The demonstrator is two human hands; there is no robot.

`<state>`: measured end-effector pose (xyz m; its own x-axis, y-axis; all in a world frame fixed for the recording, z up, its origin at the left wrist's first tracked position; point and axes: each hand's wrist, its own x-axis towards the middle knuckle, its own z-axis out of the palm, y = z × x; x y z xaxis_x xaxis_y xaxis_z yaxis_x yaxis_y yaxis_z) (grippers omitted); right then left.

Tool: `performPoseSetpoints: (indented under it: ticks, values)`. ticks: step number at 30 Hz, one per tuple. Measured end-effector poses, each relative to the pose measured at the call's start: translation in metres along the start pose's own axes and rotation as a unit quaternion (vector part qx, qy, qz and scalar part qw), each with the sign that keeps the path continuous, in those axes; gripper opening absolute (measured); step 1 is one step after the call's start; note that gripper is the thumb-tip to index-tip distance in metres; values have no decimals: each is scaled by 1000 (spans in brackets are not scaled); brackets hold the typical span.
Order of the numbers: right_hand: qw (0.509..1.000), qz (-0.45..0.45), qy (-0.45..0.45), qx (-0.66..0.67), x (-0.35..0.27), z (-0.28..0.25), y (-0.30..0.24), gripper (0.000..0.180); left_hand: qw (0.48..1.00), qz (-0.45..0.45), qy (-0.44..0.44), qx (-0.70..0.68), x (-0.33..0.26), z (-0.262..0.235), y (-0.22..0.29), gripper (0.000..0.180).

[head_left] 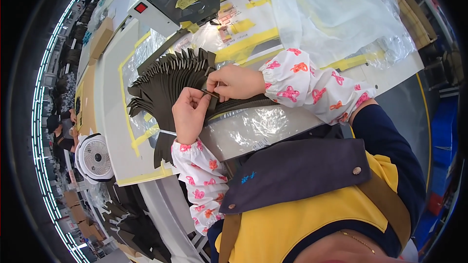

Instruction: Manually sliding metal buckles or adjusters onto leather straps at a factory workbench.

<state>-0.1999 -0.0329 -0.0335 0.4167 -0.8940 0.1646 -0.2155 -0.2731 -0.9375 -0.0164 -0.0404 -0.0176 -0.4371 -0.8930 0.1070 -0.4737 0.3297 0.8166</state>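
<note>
A fanned row of dark olive fabric pieces (165, 80) lies on the work table, its many edges standing up side by side. Over the right end of that row, my left hand (189, 116) and my right hand (235, 82) meet at the fingertips. Both pinch a small dark strip (210, 93), seemingly of the same fabric; the fingers partly cover it. A white tie (167, 132) crosses the pieces left of my left wrist. White sleeve covers with pink and orange prints reach up to both wrists.
A grey machine (187, 0) with a red switch stands beyond the pieces. Clear plastic sheeting (336, 14) covers the table at the far right. A shiny plastic-covered board (248, 129) runs along the near edge. At left are a white fan (96, 158) and another person (63, 131).
</note>
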Motion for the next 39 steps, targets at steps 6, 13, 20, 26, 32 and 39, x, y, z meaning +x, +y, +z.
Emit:
performPoseSetpoints:
  ticks: [6,13,20,26,32,39]
  values:
    - [978,88,17,190,0,-9,0,7,984,19,8,-175,1,9,3,28]
    - [992,72,93,53,-6,-56,-7,11,998,-7,-21,-59,23,18,4,17]
    - [886,38,243,-392,-73,-164,29,7,969,165,142,113,24,37,18,21]
    - [820,115,176,-533,-105,-181,57,27,946,291,-55,135,28,95,61,20]
    - [905,-57,118,-406,-70,-150,63,38,903,335,-161,214,55,151,90,28]
    - [893,17,304,-332,-81,-170,51,16,934,210,-88,276,73,140,54,28]
